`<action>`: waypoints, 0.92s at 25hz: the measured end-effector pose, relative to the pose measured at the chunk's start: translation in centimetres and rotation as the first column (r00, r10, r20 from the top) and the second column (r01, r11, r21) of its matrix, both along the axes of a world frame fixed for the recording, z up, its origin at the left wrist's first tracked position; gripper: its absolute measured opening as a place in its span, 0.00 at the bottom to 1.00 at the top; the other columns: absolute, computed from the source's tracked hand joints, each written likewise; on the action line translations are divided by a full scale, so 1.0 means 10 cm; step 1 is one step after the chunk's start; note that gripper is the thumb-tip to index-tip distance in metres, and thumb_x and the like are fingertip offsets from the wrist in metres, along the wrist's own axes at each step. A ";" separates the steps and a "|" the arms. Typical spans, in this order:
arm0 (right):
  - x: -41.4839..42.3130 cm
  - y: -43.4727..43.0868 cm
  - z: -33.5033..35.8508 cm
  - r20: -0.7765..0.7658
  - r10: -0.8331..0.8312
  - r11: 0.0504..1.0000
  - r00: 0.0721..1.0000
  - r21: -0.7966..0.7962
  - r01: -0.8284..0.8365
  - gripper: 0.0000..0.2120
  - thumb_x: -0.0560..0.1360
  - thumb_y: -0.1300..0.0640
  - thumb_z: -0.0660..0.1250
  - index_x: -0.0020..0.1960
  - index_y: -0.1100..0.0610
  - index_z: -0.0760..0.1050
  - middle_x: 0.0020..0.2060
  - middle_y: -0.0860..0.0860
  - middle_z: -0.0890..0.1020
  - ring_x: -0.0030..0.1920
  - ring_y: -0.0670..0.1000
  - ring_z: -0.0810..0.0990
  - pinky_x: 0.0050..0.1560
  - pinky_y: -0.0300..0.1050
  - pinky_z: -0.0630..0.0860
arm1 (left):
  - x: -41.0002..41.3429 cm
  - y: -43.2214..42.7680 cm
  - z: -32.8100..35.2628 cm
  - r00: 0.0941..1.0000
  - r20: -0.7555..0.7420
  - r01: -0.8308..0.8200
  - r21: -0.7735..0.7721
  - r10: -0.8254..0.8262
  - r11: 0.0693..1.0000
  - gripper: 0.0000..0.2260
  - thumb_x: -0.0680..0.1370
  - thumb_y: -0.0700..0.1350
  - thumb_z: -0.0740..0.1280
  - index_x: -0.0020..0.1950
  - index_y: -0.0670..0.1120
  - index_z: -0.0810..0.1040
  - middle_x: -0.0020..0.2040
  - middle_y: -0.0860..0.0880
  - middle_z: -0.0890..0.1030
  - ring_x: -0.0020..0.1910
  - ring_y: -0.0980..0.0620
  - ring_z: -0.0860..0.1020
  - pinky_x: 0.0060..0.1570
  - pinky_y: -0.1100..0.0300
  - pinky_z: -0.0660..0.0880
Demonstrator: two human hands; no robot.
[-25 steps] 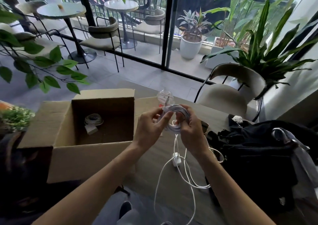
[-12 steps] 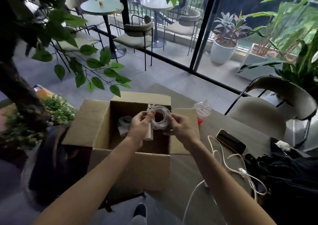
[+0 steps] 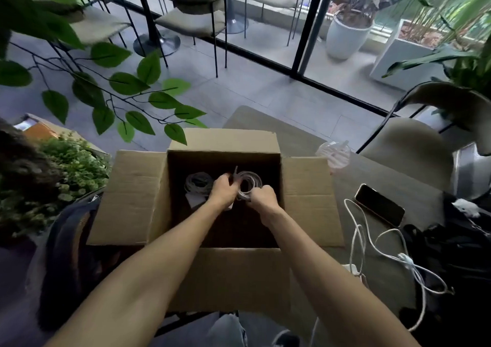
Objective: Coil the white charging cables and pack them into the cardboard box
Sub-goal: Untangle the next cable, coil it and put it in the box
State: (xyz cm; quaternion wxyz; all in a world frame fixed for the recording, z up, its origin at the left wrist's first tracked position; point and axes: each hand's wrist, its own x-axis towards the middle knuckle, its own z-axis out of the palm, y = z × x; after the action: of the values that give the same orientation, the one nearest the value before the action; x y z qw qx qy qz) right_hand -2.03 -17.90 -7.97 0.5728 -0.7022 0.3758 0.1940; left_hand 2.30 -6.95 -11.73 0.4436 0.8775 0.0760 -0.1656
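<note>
An open cardboard box [image 3: 308,187] stands at the table's left end with its flaps spread. Both my hands reach down inside it and hold one coiled white charging cable [image 3: 251,182]. My left hand [image 3: 222,190] grips the coil's left side and my right hand [image 3: 264,196] grips its lower right. A second coiled white cable [image 3: 198,183] with a white plug lies on the box floor to the left. Loose white cables [image 3: 377,243] trail uncoiled on the table to the right of the box.
A dark phone [image 3: 380,204] lies right of the box, a black bag [image 3: 457,245] beyond it. A clear plastic cup [image 3: 334,154] stands behind the right flap. Leafy branches [image 3: 138,86] hang over the box's left. A chair [image 3: 409,145] stands at the far right.
My hands have carried the coiled cable from above the table leftwards and down into the box. The view has swung left and downward to follow.
</note>
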 end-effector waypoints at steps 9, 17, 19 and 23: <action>-0.05 0.01 -0.01 0.001 0.349 0.907 0.937 -0.252 -0.338 0.17 0.77 0.58 0.60 0.62 0.65 0.77 0.61 0.64 0.79 0.62 0.64 0.77 0.59 0.48 0.74 | 0.23 -0.07 -0.32 0.935 -0.085 0.350 0.396 -0.345 0.849 0.13 0.82 0.46 0.62 0.53 0.38 0.81 0.50 0.37 0.83 0.49 0.39 0.83 0.37 0.58 0.69; -0.14 -0.23 0.07 -0.046 0.525 0.819 0.850 -0.243 -0.520 0.20 0.78 0.58 0.63 0.67 0.66 0.74 0.64 0.64 0.77 0.64 0.63 0.77 0.61 0.50 0.74 | 0.29 -0.26 -0.29 0.829 -0.306 0.557 0.529 -0.468 0.641 0.12 0.80 0.39 0.64 0.62 0.37 0.74 0.59 0.37 0.78 0.56 0.40 0.78 0.46 0.54 0.72; -0.18 -0.28 0.19 0.015 0.517 0.820 0.856 -0.296 -0.490 0.18 0.78 0.58 0.63 0.62 0.68 0.75 0.61 0.66 0.79 0.61 0.65 0.78 0.57 0.50 0.75 | 0.25 -0.30 -0.17 0.877 -0.196 0.468 0.554 -0.438 0.688 0.11 0.79 0.39 0.66 0.60 0.37 0.76 0.57 0.36 0.78 0.55 0.38 0.78 0.46 0.52 0.73; -0.23 -0.53 0.59 0.238 0.502 0.838 0.832 -0.371 -0.399 0.16 0.79 0.60 0.62 0.63 0.66 0.76 0.59 0.65 0.80 0.59 0.65 0.79 0.62 0.54 0.75 | 0.18 -0.40 0.34 0.891 0.144 0.295 0.539 -0.431 0.789 0.08 0.77 0.45 0.67 0.52 0.43 0.81 0.49 0.39 0.82 0.48 0.38 0.81 0.44 0.49 0.77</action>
State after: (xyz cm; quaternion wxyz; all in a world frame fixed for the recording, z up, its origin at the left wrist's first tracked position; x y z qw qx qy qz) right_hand -4.38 -23.19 -2.05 0.4483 -0.8734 0.1228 0.1458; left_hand 4.15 -10.91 -8.30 0.1643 0.9740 -0.1137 -0.1066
